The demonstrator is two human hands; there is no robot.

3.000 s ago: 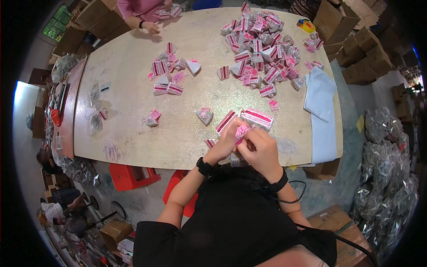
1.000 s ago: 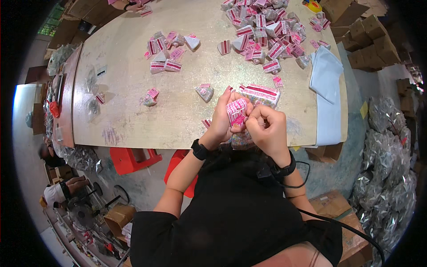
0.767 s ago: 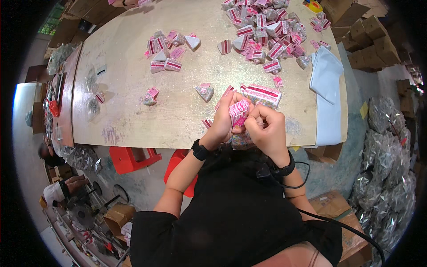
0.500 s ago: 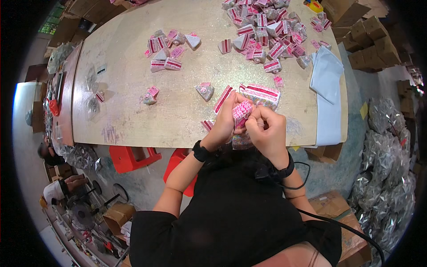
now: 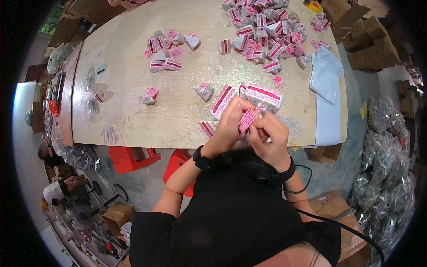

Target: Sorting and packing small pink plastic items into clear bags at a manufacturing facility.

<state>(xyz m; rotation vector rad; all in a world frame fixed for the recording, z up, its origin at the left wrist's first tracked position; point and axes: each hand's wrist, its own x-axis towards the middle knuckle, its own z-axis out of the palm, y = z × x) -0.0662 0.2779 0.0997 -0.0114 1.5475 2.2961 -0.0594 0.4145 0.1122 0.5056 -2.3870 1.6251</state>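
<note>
Close to the table's near edge, my left hand is closed on a small pink-and-white printed card. The bent fingers of my right hand pinch at its right side; the fingertips partly hide what they grip. Something glittery below the card is mostly covered by my hands. Just beyond them lie large cake-slice shapes with white glitter and deep pink stripes: a slice behind my right hand and another slice behind my left. A striped piece sticks out left of my left hand.
A large heap of small cake slices with pink tags covers the far right; a smaller cluster lies left of it. White sheets hang over the right edge. Red stools stand below, and silvery bags fill the right side.
The pink card has tilted and shifted slightly right between my fingers. My left hand has turned over it. The slice behind my left hand now shows more of its striped side.
</note>
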